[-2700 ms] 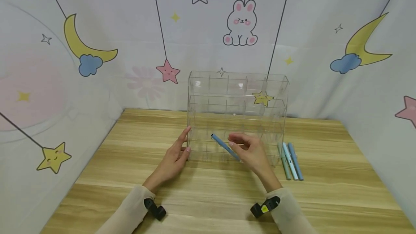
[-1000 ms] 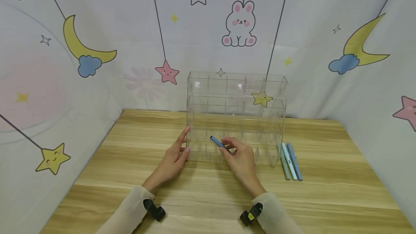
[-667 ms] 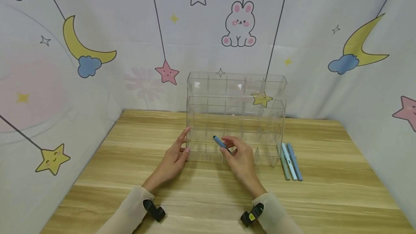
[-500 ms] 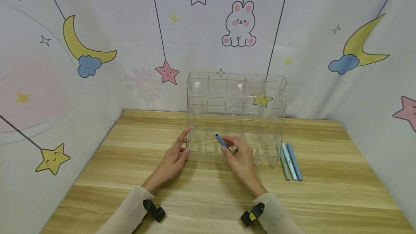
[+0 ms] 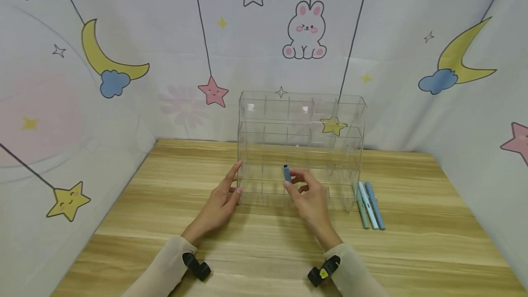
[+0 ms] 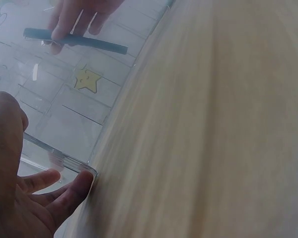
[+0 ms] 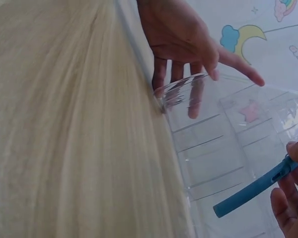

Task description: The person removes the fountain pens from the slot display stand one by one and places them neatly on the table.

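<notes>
A clear acrylic organizer (image 5: 275, 140) with tiers of small compartments stands on the wooden table. My left hand (image 5: 220, 201) touches its left side wall, thumb near the front edge and fingers fairly straight. In front of the lower tiers, my right hand (image 5: 310, 196) pinches a capped blue pen (image 5: 287, 174) between thumb and fingers. The pen points up, its end turned toward the head camera, and its lower part is hidden by the hand. More of the pen (image 7: 248, 195) shows in the right wrist view, clip included; it is held apart from the organizer.
Right of the organizer lie a green pen (image 5: 363, 212), a light blue pen (image 5: 368, 206) and a blue pen (image 5: 375, 206), side by side on the table (image 5: 264, 251). A white curtain (image 5: 173, 40) printed with stars and moons hangs behind.
The pen has swung from a leftward slant to nearly upright in the right hand. That hand first shifted left, then slightly right and up. The left hand stays at the organizer's side.
</notes>
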{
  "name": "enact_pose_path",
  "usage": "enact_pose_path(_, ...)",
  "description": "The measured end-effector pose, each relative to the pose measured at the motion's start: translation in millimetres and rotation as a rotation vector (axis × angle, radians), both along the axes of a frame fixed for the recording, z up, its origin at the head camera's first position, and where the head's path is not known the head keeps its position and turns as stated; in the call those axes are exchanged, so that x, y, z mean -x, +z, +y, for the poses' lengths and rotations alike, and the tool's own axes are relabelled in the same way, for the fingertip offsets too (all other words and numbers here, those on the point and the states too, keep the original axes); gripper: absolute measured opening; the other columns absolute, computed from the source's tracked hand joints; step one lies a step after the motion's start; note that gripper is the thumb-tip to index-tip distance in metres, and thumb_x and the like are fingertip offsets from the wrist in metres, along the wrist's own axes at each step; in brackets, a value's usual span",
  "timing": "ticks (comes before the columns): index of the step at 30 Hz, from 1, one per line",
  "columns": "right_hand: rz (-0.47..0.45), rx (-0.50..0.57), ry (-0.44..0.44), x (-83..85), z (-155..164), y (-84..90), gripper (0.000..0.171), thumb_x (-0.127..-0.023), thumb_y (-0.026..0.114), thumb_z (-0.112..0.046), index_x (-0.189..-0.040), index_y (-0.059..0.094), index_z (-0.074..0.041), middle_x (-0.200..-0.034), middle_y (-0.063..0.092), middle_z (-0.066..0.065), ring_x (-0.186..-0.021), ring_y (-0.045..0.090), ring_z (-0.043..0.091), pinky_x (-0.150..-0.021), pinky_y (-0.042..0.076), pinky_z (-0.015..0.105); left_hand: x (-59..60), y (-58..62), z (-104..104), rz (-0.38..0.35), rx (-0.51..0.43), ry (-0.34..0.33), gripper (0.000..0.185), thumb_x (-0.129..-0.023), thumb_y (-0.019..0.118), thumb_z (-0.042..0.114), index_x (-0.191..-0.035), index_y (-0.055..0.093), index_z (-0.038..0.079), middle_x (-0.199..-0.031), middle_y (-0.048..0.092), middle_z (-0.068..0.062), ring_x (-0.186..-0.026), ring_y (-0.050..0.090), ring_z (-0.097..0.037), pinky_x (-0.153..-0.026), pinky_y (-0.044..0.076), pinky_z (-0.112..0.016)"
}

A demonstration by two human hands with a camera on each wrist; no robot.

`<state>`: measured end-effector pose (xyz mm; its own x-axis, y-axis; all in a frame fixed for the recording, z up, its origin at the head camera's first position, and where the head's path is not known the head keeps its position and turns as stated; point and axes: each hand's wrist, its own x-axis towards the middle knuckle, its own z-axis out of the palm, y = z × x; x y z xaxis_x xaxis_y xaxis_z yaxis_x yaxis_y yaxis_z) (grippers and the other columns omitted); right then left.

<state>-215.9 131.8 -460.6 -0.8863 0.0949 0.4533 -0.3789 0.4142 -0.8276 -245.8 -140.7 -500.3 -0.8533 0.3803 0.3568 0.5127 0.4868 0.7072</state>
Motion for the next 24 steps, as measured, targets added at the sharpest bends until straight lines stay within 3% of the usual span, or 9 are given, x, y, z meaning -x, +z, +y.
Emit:
enact_pose_path(11,0.042,0.162,0.000,0.9,15.5,20.6,0.030,-0.092,0.085,-0.010,-0.120,0.076,-0.006,-0.106,0.077,0.015,-0.094,0.067,0.006,-0.076,0.054,0.016,1.3,-1.5,0.6,0.004,-0.003,-0.002,0.071,-0.113,0.051,0.017,-0.174,0.016,0.031,-0.170,0.039,-0.026,-0.124,0.070,-0.045,-0.090,0.065,-0.053)
enact_pose_path(24,0.122,0.242,-0.029,2.5,22.8,28.0,0.034,-0.089,0.087,-0.004,-0.120,0.074,0.000,-0.102,0.074,0.019,-0.087,0.069,0.002,-0.071,0.056,0.014,0.8,-1.6,0.8,0.003,-0.005,0.001,0.072,-0.113,0.051,0.016,-0.174,0.015,0.032,-0.169,0.040,-0.026,-0.121,0.073,-0.045,-0.089,0.065,-0.052)
